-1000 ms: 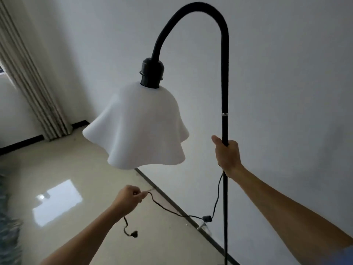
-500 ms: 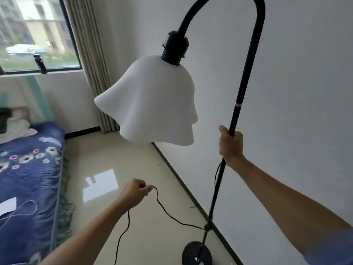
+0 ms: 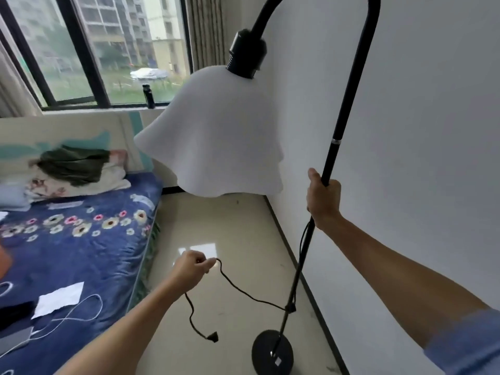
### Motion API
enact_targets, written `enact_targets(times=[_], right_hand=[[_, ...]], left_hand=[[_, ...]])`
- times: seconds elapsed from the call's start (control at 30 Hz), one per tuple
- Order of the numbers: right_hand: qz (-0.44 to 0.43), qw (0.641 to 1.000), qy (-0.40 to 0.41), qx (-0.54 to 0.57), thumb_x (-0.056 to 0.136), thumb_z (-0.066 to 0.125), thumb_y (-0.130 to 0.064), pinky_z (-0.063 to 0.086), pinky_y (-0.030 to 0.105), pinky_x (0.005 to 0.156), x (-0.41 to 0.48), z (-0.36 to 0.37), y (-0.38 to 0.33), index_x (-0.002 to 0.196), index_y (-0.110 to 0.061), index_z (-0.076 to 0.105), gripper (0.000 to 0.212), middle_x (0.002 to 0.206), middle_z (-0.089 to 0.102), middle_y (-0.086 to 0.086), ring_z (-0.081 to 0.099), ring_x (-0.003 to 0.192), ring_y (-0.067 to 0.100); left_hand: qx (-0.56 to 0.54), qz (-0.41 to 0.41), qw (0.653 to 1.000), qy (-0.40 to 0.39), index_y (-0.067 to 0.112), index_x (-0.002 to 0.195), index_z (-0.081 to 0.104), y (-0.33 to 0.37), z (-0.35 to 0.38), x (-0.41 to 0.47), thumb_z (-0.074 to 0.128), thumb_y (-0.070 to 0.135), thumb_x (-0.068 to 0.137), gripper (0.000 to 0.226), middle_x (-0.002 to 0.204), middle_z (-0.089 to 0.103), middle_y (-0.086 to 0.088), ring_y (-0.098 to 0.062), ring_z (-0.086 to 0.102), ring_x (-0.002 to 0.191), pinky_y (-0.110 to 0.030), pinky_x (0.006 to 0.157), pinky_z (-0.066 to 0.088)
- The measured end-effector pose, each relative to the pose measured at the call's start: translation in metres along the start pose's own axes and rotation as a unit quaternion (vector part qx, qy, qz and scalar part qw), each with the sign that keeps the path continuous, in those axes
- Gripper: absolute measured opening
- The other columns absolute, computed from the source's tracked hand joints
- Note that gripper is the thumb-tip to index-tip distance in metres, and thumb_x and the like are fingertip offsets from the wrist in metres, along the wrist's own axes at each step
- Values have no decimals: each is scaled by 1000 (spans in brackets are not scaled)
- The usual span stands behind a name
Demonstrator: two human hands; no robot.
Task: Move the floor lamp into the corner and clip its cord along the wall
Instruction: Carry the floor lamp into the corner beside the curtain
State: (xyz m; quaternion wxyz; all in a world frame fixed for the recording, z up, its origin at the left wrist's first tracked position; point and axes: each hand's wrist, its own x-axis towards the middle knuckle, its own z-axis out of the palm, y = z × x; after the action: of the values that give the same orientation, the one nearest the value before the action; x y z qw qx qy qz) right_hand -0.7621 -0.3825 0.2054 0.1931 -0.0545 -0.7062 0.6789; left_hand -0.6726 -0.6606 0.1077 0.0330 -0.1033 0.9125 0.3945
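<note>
A black floor lamp stands tilted next to the white wall, its thin pole (image 3: 338,125) leaning right toward the top. My right hand (image 3: 322,199) grips the pole at mid height. A wavy white shade (image 3: 216,139) hangs from the curved neck. The round black base (image 3: 272,352) is at the floor near the skirting. My left hand (image 3: 190,269) pinches the black cord (image 3: 238,286), which runs in a loop to the pole's lower part. The cord's plug end (image 3: 212,336) dangles below my left hand, above the floor.
A bed with a blue flowered cover (image 3: 70,250) fills the left side, with pillows, papers and a white cable on it. A window (image 3: 94,47) and curtain (image 3: 207,33) lie ahead at the room's corner. Glossy tile floor (image 3: 224,234) runs between bed and wall.
The view has swung left and toward the window corner, bringing the bed and the whole lamp base into sight. Both hands keep their holds; the plug now hangs in view.
</note>
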Motion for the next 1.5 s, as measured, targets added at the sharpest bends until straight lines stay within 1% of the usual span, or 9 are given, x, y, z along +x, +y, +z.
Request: enact_targets(times=[0.27,0.43,0.63,0.7,0.87,1.0,1.1,1.27,1.5], right_hand=[[-12,999,-35,-2,78,55,-49,22,33,47,140,141,36,50,-24,20,52,48,23,2,23,43,18],[-11,999,-39,-10,83,55,-51,20,34,47,234,234,65,49,-24,19,56,46,22,0,22,41,17],[-20,999,-5,-34,89,55,-46,22,29,45,344,320,78,52,-21,21,56,47,22,1,23,41,17],[-17,999,4,-31,90,56,-44,22,29,45,384,343,86,52,-21,21,57,47,22,0,23,40,17],[-16,1000,-1,-27,91,56,-44,22,25,40,489,403,115,51,-21,20,58,36,21,-13,22,33,11],[-13,1000,-10,-22,91,56,-43,21,20,37,580,450,140,48,-22,19,60,34,21,-13,21,31,7],[-6,1000,-15,-19,91,56,-43,22,23,41,648,485,149,50,-21,20,59,35,23,-14,22,31,7],[-8,1000,-24,-15,91,56,-44,21,23,42,743,540,161,52,-21,20,58,40,22,-11,21,34,9],[-13,1000,-22,-7,87,56,-48,21,32,46,872,621,203,50,-21,19,59,47,21,0,22,41,18]], left_hand=[[-23,-32,999,34,15,46,54,-33,-47,168,67,25,86,43,40,39,1,-14,35,37,-25,44,27],[-8,-33,999,14,17,48,55,-50,-84,290,66,29,85,41,38,41,4,-10,36,35,-25,43,29],[24,-14,1000,6,17,47,55,-33,-133,440,65,28,86,41,34,42,7,-5,37,36,-23,43,30],[19,-16,1000,1,17,48,55,-29,-137,487,65,30,86,41,31,43,6,-2,37,32,-20,40,30],[13,-14,1000,-5,17,49,54,-17,-141,618,64,31,87,42,39,44,6,-8,39,36,-24,42,33],[11,-28,1000,6,18,46,53,-6,-145,721,64,31,87,44,39,42,7,-7,37,35,-22,38,32],[9,-34,999,16,18,45,51,7,-154,792,64,32,86,45,39,41,8,-5,36,35,-22,39,31],[14,-38,999,15,18,48,52,24,-166,899,64,33,87,42,44,44,4,-8,38,40,-21,41,31],[1,-33,999,-6,18,47,52,23,-162,1064,64,33,86,43,37,41,8,-1,36,27,-18,34,33]])
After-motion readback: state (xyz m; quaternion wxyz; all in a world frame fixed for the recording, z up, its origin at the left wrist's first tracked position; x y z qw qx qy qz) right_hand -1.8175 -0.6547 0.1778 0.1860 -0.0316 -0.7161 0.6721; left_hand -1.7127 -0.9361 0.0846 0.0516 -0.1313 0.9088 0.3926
